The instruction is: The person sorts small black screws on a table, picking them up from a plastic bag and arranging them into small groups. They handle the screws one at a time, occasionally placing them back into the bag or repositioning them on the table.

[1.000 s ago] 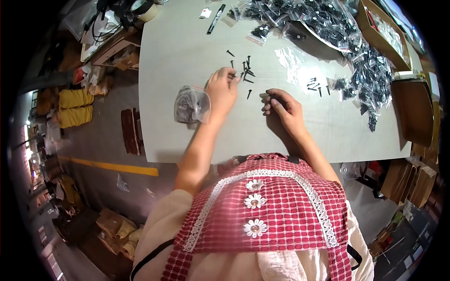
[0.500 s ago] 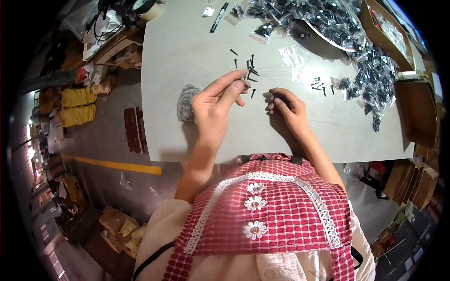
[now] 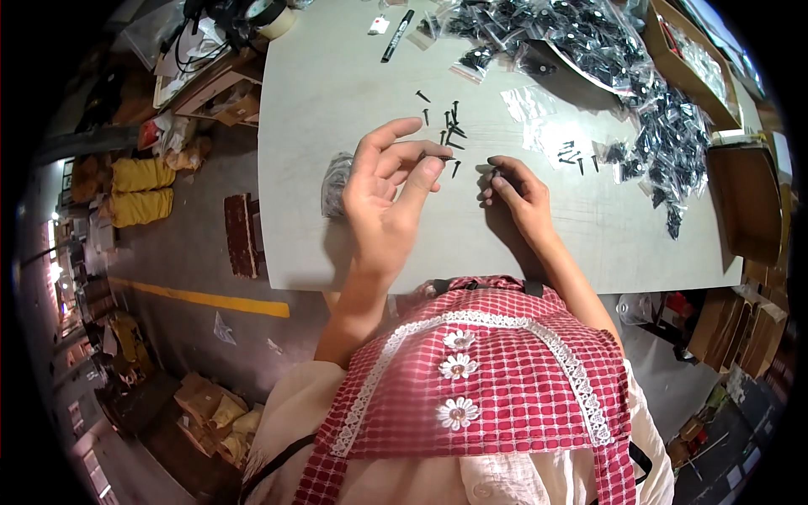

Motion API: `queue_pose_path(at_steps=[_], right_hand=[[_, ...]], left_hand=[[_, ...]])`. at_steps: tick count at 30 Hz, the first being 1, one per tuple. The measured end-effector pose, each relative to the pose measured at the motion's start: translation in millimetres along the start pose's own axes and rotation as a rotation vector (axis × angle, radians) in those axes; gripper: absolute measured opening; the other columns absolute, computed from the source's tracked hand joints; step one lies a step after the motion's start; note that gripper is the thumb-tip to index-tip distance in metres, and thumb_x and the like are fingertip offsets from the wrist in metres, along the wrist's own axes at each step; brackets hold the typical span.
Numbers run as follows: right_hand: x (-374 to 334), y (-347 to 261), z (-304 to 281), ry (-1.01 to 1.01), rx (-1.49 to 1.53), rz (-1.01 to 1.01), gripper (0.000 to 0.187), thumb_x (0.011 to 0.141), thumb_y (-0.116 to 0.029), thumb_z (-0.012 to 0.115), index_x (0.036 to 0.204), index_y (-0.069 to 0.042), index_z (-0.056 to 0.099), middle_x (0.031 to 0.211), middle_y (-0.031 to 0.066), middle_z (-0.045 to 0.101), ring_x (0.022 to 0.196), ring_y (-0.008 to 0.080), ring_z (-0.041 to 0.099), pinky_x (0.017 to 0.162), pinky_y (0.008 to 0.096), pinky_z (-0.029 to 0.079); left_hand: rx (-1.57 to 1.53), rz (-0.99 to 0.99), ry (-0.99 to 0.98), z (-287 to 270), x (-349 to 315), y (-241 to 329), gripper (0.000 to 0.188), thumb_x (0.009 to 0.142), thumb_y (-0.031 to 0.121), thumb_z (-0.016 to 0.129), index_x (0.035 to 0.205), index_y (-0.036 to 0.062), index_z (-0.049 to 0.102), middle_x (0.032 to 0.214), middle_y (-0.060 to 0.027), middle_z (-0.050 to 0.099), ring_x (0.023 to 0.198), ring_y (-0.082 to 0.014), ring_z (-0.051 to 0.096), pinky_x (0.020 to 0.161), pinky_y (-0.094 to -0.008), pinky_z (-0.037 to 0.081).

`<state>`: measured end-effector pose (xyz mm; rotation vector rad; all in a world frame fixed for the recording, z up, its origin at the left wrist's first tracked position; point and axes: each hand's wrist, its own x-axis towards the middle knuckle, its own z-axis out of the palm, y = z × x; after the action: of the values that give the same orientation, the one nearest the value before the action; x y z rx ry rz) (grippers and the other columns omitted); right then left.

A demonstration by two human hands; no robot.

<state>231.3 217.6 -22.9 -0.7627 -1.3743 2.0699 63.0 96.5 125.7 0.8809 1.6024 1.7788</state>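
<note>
My left hand (image 3: 389, 181) is raised over the table, pinching a dark screw (image 3: 443, 158) between thumb and a fingertip while the forefinger stands away. Just beyond it lies a loose group of black screws (image 3: 453, 126) on the pale tabletop. To the right, my right hand (image 3: 523, 195) is closed with thumb against fingers. Something small and dark shows at its fingertips, too little to name. Beside my left wrist sits a clear plastic bag (image 3: 336, 187) with grey contents, partly hidden by the hand. Further right lies a second small cluster of black screws (image 3: 569, 154).
Clear empty-looking bags (image 3: 528, 103) lie flat mid-table. A large heap of small filled bags (image 3: 589, 50) covers the back right, with a cardboard box (image 3: 694, 63) behind it. A black marker (image 3: 397, 36) and a tape roll (image 3: 271, 17) are at the back left.
My left forefinger has lifted away from the thumb, and the dark screw in that hand now shows more plainly. My right hand has hardly moved.
</note>
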Motion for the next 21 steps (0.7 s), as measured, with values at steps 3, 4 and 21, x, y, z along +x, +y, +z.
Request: queue_pose_path(at_steps=[3, 4, 21], right_hand=[[-2, -10, 2, 0.071, 0.24, 0.106, 0.03, 0.099, 0.0, 0.064, 0.129, 0.005, 0.06, 0.106, 0.0138, 0.071, 0.081, 0.0149, 0.065, 0.072, 0.0309, 0.056], [-3, -15, 2, 0.101, 0.339, 0.147, 0.031, 0.098, -0.001, 0.066, 0.128, 0.005, 0.06, 0.104, 0.0132, 0.071, 0.079, 0.015, 0.064, 0.071, 0.0305, 0.054], [-39, -99, 21, -0.095, 0.392, 0.179, 0.037, 0.089, -0.008, 0.076, 0.123, 0.001, 0.066, 0.098, 0.0144, 0.073, 0.081, 0.0204, 0.069, 0.082, 0.0341, 0.053]], left_hand=[[0.01, -0.027, -0.019, 0, -1, 1, 0.042, 0.1, 0.003, 0.065, 0.139, -0.002, 0.05, 0.109, -0.0155, 0.075, 0.097, -0.0148, 0.068, 0.081, -0.0289, 0.055], [-0.002, -0.041, -0.02, 0, -1, 2, 0.042, 0.1, 0.002, 0.065, 0.139, -0.0031, 0.051, 0.109, -0.0175, 0.075, 0.096, -0.0162, 0.069, 0.079, -0.0287, 0.055], [-0.026, -0.128, -0.174, 3, -7, 17, 0.044, 0.101, -0.001, 0.057, 0.143, -0.0085, 0.049, 0.112, -0.0228, 0.075, 0.096, -0.0194, 0.069, 0.078, -0.0307, 0.057]])
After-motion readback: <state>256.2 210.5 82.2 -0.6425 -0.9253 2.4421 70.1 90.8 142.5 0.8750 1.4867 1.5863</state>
